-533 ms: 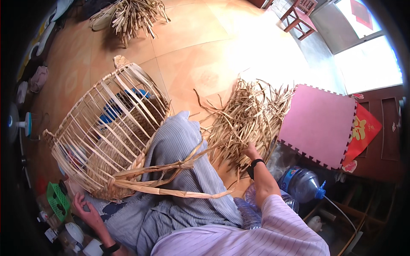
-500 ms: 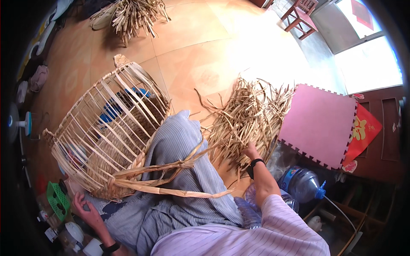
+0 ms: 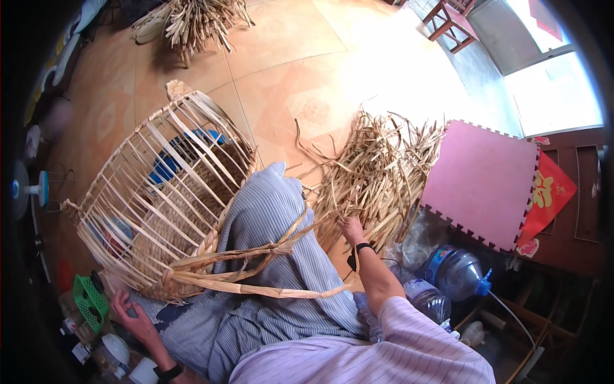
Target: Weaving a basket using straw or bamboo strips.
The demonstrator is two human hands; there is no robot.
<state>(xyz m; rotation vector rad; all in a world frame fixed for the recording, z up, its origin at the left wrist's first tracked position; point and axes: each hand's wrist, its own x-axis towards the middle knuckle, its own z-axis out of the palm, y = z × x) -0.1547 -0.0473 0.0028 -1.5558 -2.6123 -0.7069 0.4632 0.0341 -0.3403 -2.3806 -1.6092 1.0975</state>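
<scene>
A half-woven straw basket (image 3: 176,237) with upright spokes lies tilted at left, beside my raised knee under grey striped cloth. Long braided strands (image 3: 211,281) trail from its rim across the cloth. My right hand (image 3: 350,230) closes on straw strips at the near edge of a loose pile of dried straw (image 3: 390,160). My left hand (image 3: 128,310) rests low at left, fingers loosely curved and apart, holding nothing visible, near a green plastic basket (image 3: 89,301).
A pink foam mat (image 3: 480,179) and red paper (image 3: 547,195) lie right of the pile. Large plastic water bottles (image 3: 455,272) sit below them. A fan (image 3: 25,189) is at the left edge. A straw bundle (image 3: 195,25) and a wooden chair (image 3: 448,22) are at the back.
My right hand has moved left and a little toward me, with straw strips lifting beside it. The view has shifted slightly. My left hand stays about where it was.
</scene>
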